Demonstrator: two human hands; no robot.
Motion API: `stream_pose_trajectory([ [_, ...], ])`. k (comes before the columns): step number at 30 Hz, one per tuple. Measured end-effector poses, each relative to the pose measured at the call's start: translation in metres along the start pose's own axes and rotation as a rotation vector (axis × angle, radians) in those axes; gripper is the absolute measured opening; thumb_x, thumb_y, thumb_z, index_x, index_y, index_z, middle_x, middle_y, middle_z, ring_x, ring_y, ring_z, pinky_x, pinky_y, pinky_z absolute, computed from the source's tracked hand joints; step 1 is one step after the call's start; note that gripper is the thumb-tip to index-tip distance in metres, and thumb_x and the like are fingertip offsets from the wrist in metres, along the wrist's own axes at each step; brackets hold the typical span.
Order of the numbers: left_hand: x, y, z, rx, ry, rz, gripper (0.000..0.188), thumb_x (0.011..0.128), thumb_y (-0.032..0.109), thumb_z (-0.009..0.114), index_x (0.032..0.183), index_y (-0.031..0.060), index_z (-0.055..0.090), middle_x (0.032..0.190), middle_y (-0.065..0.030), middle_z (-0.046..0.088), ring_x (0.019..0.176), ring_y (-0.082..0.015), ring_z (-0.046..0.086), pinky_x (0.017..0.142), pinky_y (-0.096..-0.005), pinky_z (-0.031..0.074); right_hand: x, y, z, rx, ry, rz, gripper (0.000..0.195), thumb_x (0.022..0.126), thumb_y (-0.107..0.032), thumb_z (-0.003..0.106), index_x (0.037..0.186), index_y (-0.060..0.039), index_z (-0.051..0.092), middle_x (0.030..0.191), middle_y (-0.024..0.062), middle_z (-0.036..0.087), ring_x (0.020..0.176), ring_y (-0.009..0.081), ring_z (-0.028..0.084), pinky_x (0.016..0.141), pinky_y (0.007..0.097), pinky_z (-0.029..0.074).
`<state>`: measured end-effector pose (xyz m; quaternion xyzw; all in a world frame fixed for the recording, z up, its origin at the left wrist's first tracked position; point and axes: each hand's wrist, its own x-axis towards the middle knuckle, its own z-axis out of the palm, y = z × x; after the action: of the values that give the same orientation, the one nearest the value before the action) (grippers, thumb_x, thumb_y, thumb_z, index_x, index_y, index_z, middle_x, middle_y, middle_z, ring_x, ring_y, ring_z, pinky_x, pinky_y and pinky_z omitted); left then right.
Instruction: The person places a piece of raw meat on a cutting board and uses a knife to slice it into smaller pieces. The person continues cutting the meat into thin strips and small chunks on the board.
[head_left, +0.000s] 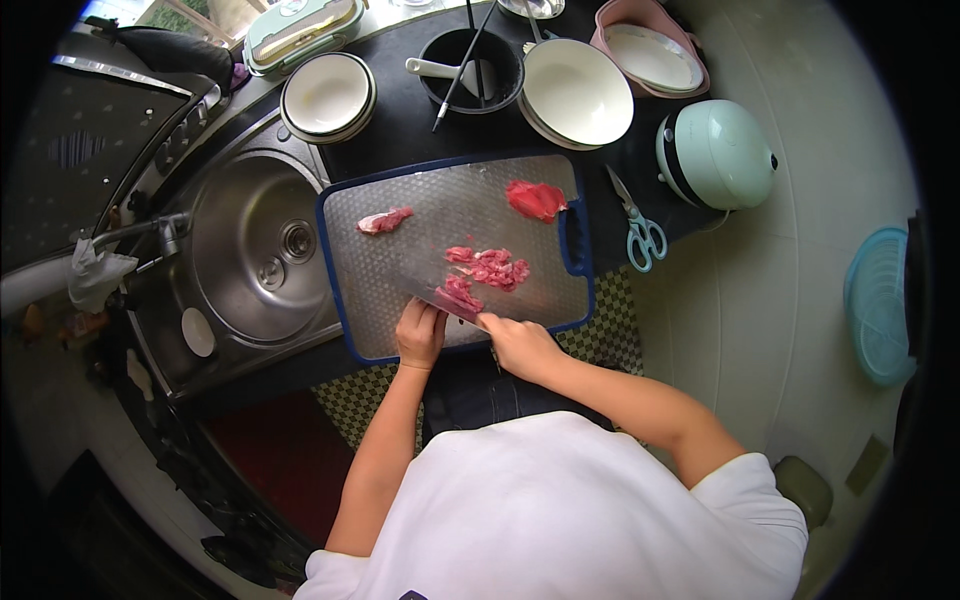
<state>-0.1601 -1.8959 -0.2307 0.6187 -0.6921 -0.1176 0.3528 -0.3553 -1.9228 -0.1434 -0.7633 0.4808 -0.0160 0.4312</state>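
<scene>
My right hand (517, 341) is closed around the handle of a kitchen knife (442, 301), whose blade points left over the near edge of a blue-rimmed metal cutting board (420, 187). At the blade's near side is my left hand (420, 330), fingers bent; whether they touch the blade or hold something is hard to see. Raw sliced meat (459, 292) lies against the blade's far side, with more cut meat (491, 268) just beyond. A larger piece of red meat (536, 200) rests by the board's handle slot, and a paler strip of meat (384, 221) lies at the far left.
A steel sink (232, 255) is left of the board. Behind stand stacked bowls (328, 94), a black pot (439, 56) holding utensils, a white bowl (581, 94) and a pink container (645, 19). Blue-handled scissors (643, 234) and a mint-green appliance (724, 154) are at the right.
</scene>
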Motion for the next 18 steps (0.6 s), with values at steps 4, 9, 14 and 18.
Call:
stream_pose_trajectory([
  [4, -0.001, 0.003, -0.002, -0.024, -0.047, -0.040, 0.023, 0.073, 0.005, 0.075, 0.095, 0.0027, 0.068, 0.101, -0.0141, 0.067, 0.095, -0.0332, 0.066, 0.079, -0.0383, 0.054, -0.017, 0.011, 0.002, -0.009, 0.034, -0.002, 0.023, 0.084, -0.002, 0.051, 0.107, -0.0055, 0.050, 0.080, 0.0206, 0.067, 0.073, 0.0401, 0.066, 0.063, 0.0508, 0.053],
  [9, 0.010, 0.009, -0.007, -0.064, -0.040, -0.034, 0.020, 0.074, 0.005, 0.075, 0.092, 0.0042, 0.066, 0.097, -0.0103, 0.066, 0.091, -0.0316, 0.065, 0.078, -0.0379, 0.053, 0.025, 0.000, 0.002, 0.044, 0.032, -0.031, 0.017, 0.085, -0.005, 0.050, 0.102, -0.0045, 0.051, 0.073, 0.0237, 0.065, 0.072, 0.0428, 0.065, 0.067, 0.0529, 0.052],
  [14, 0.018, 0.010, -0.018, -0.114, -0.071, 0.056, 0.022, 0.073, 0.003, 0.075, 0.093, 0.0043, 0.066, 0.098, -0.0105, 0.063, 0.088, -0.0298, 0.062, 0.076, -0.0376, 0.052, 0.024, 0.032, -0.037, 0.430, 0.076, 0.147, 0.024, 0.090, -0.018, 0.057, 0.103, 0.0026, 0.060, 0.078, 0.0271, 0.063, 0.080, 0.0443, 0.063, 0.066, 0.0449, 0.048],
  [18, 0.037, 0.019, -0.030, -0.117, -0.147, 0.028, 0.021, 0.075, 0.004, 0.073, 0.095, 0.0066, 0.066, 0.104, -0.0072, 0.063, 0.095, -0.0286, 0.059, 0.081, -0.0381, 0.050, 0.007, 0.042, -0.052, 0.548, 0.169, 0.167, 0.028, 0.092, -0.014, 0.056, 0.113, 0.0044, 0.057, 0.068, 0.0159, 0.062, 0.058, 0.0197, 0.057, 0.057, 0.0349, 0.045],
])
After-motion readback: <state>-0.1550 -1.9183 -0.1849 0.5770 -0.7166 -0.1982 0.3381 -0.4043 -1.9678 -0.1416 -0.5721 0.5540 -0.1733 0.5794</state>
